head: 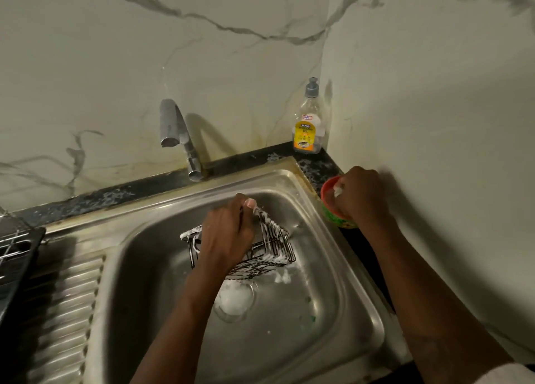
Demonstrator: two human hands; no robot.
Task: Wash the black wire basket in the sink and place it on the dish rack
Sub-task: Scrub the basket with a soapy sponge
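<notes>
The black wire basket (273,249), streaked with white foam, is held tilted over the steel sink (324,267). My left hand (228,233) grips its upper rim from the left side. My right hand (359,195) is over a small red and green tub (328,207) on the dark counter at the sink's right edge, its fingers curled round something white and foamy that I cannot make out. The dish rack (14,247) shows partly at the far left, beside the ribbed drainboard.
A chrome tap (179,140) stands behind the sink, no water running. A dishwash gel bottle (309,123) sits in the back right corner. Foam lies over the drain (234,298). Marble walls close in behind and on the right.
</notes>
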